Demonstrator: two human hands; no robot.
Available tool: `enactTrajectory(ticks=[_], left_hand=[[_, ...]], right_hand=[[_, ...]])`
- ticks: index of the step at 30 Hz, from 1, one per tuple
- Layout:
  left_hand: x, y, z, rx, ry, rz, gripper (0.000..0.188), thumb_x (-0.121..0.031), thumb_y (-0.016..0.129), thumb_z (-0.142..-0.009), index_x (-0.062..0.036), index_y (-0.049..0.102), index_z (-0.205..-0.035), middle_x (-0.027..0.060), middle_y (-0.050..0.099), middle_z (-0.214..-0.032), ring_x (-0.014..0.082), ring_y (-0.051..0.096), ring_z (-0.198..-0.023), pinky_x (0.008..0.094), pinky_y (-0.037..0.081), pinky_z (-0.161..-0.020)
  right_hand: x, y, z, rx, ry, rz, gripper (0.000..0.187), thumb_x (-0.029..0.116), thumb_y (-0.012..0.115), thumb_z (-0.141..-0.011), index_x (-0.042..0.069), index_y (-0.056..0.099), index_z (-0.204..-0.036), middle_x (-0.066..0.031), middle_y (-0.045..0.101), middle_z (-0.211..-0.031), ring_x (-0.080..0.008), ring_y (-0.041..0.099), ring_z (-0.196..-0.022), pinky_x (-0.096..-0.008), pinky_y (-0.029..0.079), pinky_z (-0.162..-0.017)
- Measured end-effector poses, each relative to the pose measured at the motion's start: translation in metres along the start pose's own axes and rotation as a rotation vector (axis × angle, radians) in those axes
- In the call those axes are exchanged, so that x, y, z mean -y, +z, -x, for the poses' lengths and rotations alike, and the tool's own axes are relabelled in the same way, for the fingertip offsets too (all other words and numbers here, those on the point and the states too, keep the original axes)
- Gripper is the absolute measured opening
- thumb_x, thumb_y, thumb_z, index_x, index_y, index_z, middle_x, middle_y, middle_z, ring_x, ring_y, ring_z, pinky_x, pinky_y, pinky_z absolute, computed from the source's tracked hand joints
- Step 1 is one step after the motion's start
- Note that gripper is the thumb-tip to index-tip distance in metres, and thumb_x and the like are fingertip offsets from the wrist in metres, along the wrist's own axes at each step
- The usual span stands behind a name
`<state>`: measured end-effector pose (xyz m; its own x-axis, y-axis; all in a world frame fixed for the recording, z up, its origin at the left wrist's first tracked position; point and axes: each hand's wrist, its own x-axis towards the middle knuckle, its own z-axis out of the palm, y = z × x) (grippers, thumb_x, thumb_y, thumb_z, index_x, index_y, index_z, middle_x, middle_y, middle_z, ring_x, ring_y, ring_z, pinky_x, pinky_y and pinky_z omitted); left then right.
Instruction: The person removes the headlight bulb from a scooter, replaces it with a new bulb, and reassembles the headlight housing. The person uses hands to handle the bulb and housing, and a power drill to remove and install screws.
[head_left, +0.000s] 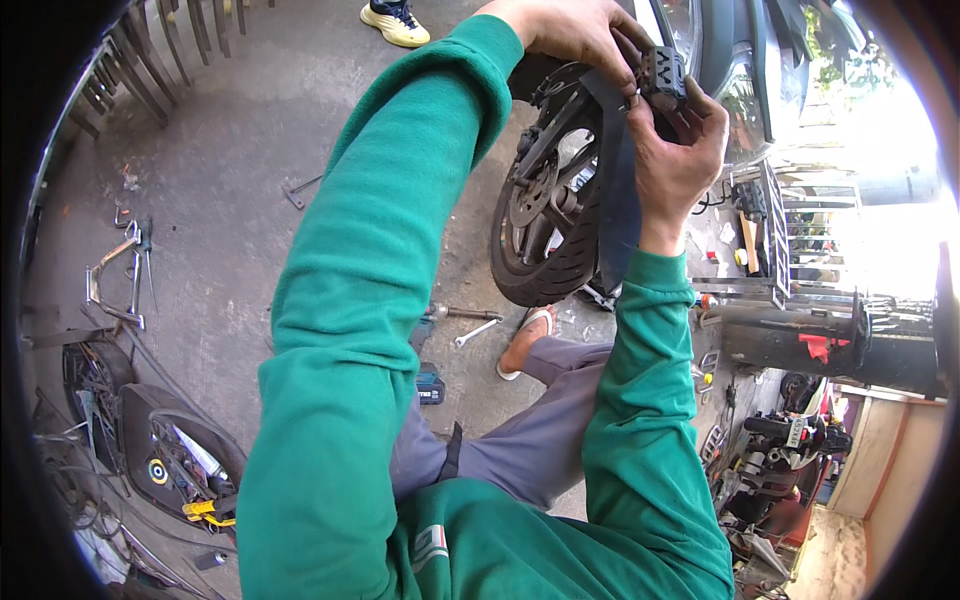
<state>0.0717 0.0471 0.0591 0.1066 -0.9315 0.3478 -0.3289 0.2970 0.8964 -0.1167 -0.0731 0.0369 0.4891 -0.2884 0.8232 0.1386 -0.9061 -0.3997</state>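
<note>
A motorcycle's front wheel (510, 265) with a brake disc stands ahead of me, a dark mudguard (618, 190) along its right side. Above it, both hands meet at a small black block-shaped part (663, 78) with a ridged face. My left hand (575, 32) reaches in from the left, its thumb and fingertips closed at the part's left edge; what they pinch is too small to make out. From below, my right hand (680, 150) is closed around the part's lower side, thumb on the left and fingers on the right.
Near my sandalled foot (528, 340) lie a wrench (478, 333) and a cordless power tool (430, 385), partly behind my left sleeve. A metal bracket (115, 275) and screwdriver (149, 262) lie at left. Another person's yellow shoe (396, 24) shows at top. A black cylinder (780, 340) lies at right.
</note>
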Motion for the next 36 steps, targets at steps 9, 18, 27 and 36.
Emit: enactTrajectory(ticks=[9, 18, 27, 36], left_hand=[[0.027, 0.034, -0.005, -0.298, 0.147, -0.174, 0.049, -0.020, 0.083, -0.074, -0.0009, 0.072, -0.118, 0.0136, 0.078, -0.103, 0.0209, 0.073, -0.093, 0.0325, 0.057, -0.089], [0.043, 0.067, 0.010, -0.622, 0.176, -0.091, 0.036, -0.023, 0.081, -0.080, 0.0023, 0.068, -0.102, 0.0134, 0.075, -0.102, 0.0217, 0.073, -0.095, 0.0352, 0.058, -0.087], [0.053, 0.066, 0.013, -0.613, 0.282, -0.036, 0.032, -0.020, 0.083, -0.082, 0.0005, 0.068, -0.102, 0.0114, 0.075, -0.096, 0.0175, 0.072, -0.089, 0.0325, 0.058, -0.085], [0.067, 0.064, 0.013, -0.601, 0.320, 0.005, 0.039, -0.025, 0.083, -0.081, -0.0001, 0.075, -0.110, 0.0190, 0.076, -0.100, 0.0310, 0.076, -0.094, 0.0358, 0.059, -0.087]], right_hand=[[-0.008, -0.028, -0.034, 0.354, 0.007, 0.048, 0.059, 0.009, 0.085, -0.082, 0.000, 0.052, -0.130, -0.0162, 0.062, -0.124, -0.0227, 0.067, -0.109, -0.0335, 0.058, -0.093], [-0.022, -0.030, -0.055, 0.563, 0.097, -0.248, 0.073, 0.008, 0.088, -0.079, -0.004, 0.053, -0.142, -0.0174, 0.066, -0.132, -0.0213, 0.069, -0.110, -0.0329, 0.058, -0.095], [-0.017, -0.032, -0.060, 0.658, 0.039, -0.200, 0.071, -0.004, 0.085, -0.076, -0.005, 0.057, -0.141, -0.0157, 0.059, -0.139, -0.0228, 0.066, -0.117, -0.0326, 0.061, -0.093], [-0.022, -0.034, -0.058, 0.642, -0.079, -0.103, 0.074, 0.000, 0.088, -0.072, -0.004, 0.059, -0.140, -0.0142, 0.067, -0.128, -0.0229, 0.068, -0.115, -0.0342, 0.059, -0.096]])
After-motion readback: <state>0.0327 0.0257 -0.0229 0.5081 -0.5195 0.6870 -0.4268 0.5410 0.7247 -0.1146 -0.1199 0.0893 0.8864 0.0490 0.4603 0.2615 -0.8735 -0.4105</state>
